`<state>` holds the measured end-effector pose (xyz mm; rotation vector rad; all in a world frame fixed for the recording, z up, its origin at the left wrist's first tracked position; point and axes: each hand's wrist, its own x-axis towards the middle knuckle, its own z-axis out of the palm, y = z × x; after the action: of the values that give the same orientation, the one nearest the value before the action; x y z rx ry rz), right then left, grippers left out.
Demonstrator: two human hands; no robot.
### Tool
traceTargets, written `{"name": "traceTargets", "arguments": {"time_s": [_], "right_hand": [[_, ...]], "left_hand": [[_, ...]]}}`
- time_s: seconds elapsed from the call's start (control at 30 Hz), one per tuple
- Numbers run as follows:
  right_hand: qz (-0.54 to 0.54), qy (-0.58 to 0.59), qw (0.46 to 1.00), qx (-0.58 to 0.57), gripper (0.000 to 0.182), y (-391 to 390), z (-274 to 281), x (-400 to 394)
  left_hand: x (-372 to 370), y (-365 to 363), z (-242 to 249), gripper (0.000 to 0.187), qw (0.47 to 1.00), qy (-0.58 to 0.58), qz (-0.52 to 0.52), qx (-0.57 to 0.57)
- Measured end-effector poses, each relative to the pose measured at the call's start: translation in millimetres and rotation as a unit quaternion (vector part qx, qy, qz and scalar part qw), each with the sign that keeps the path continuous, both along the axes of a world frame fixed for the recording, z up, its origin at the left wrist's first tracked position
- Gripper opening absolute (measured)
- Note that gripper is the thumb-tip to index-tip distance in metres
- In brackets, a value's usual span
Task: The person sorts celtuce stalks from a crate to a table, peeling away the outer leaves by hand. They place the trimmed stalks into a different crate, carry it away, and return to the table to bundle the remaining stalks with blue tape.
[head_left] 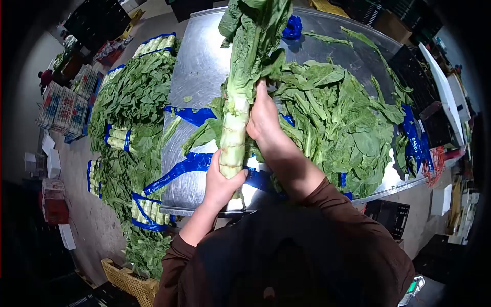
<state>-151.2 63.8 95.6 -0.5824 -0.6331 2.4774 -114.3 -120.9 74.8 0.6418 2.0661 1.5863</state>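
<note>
A thick, pale green celtuce stem [233,138] with a leafy top [250,46] is held lengthwise above the metal table [189,84]. My left hand [221,181] wraps round its lower end, thumb across the front. Higher up, just below the leaves, my right hand [263,115] grips the stem from the right side, and its fingers are mostly hidden behind it. Blue plastic tape strips [184,171] lie on the table under and beside the celtuce. A heap of loose celtuce leaves [337,123] spreads to the right of my right hand.
Taped celtuce bundles [148,212] with leaves stack along the table's left side. A blue crumpled wad [292,28] sits at the far edge. Dark crates [419,77] stand at right, and a yellow basket [130,281] is at lower left.
</note>
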Motion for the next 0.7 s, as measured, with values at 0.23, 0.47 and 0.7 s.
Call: {"name": "traceTargets", "arguments": {"time_s": [0.23,0.47,0.7], "right_hand": [[0.056,0.145,0.985,-0.082,0.053,12,20,26],[0.007,0.068,0.997,-0.022,0.050,12,6,8],[0.004,0.021,0.984,-0.179,0.039,6,6,10]], "left_hand": [[1,4,6,0.064,0.942,-0.298,-0.093,0.121],[6,9,-9,0.069,0.999,-0.036,-0.001,-0.001],[8,10,-9,0.064,0.996,-0.052,0.003,0.066]]}}
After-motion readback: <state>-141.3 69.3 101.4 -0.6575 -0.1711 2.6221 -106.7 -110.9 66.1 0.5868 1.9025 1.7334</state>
